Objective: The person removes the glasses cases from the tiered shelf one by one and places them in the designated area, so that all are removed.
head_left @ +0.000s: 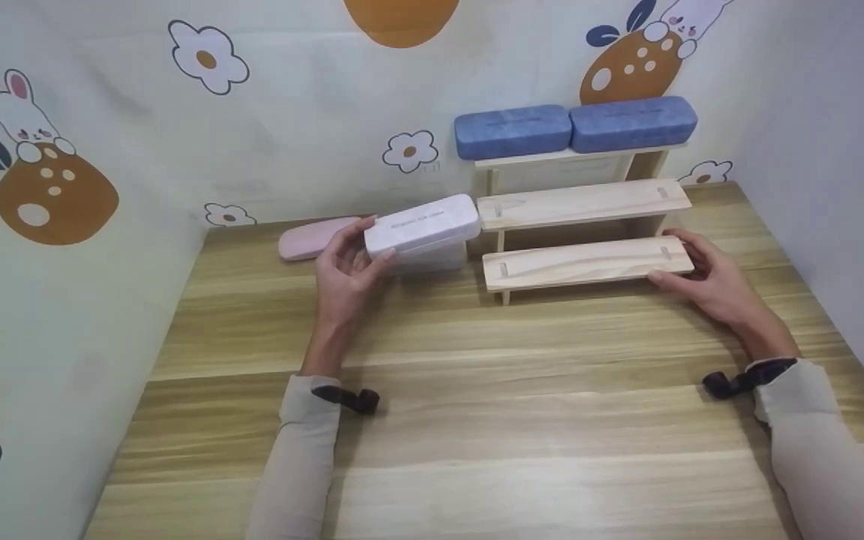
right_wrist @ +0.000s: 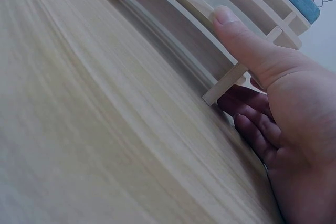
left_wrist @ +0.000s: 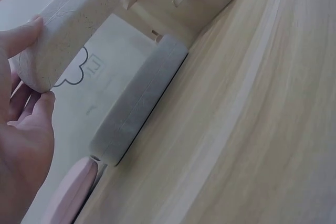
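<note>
My left hand [head_left: 346, 274] grips a white glasses case [head_left: 423, 223] by its left end, thumb in front and fingers behind. In the left wrist view the case hangs above the table, tilted. Below it a second, pale grey glasses case [left_wrist: 139, 98] lies on the tabletop. A pink glasses case [head_left: 317, 238] rests to the left, partly behind my left hand. At the right end of a three-tier wooden stand [head_left: 586, 264], my right hand [head_left: 709, 281] holds the lowest board. Its thumb lies along the front edge, and the other fingers reach behind the end leg [right_wrist: 226, 84].
Two blue glasses cases [head_left: 513, 132] sit side by side on the stand's top tier. The middle board [head_left: 586, 204] and the lowest board show bare wood. A patterned cloth wall [head_left: 289, 135] rises behind the wood-grain table [head_left: 477, 420] and along both sides.
</note>
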Motion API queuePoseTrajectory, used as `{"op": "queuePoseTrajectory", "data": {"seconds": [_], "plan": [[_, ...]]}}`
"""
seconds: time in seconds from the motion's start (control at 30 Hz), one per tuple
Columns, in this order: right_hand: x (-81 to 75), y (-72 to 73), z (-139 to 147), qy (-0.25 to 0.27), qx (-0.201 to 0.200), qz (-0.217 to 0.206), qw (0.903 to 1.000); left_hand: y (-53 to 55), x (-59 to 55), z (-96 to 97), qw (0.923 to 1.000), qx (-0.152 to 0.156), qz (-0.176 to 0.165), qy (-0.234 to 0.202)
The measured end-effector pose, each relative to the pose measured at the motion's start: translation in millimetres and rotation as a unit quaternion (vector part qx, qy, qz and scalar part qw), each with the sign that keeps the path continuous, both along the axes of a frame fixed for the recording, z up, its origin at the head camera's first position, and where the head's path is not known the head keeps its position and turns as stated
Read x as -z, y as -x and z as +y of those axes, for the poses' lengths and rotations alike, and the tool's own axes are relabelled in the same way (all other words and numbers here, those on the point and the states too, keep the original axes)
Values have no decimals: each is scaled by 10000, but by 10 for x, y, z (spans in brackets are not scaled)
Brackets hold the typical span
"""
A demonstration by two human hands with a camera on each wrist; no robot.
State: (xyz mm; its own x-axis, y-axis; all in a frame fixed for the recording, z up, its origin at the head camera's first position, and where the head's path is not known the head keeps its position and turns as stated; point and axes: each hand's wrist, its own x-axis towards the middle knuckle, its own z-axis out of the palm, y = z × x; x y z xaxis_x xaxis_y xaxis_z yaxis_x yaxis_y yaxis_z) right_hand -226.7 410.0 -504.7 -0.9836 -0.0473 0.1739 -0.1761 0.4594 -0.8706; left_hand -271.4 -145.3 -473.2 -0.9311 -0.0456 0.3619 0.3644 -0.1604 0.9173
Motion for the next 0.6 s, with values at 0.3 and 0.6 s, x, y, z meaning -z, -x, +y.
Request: {"op": "queuePoseTrajectory", "data": {"seconds": [0.3,0.6], "plan": [[10,10,10,185,-121,65,9997,-32,52,-177,9999,-87,-19,51],[9,18,19,126,-58,3,9999,-115,111,-413,9993,-230,-220,207]]}}
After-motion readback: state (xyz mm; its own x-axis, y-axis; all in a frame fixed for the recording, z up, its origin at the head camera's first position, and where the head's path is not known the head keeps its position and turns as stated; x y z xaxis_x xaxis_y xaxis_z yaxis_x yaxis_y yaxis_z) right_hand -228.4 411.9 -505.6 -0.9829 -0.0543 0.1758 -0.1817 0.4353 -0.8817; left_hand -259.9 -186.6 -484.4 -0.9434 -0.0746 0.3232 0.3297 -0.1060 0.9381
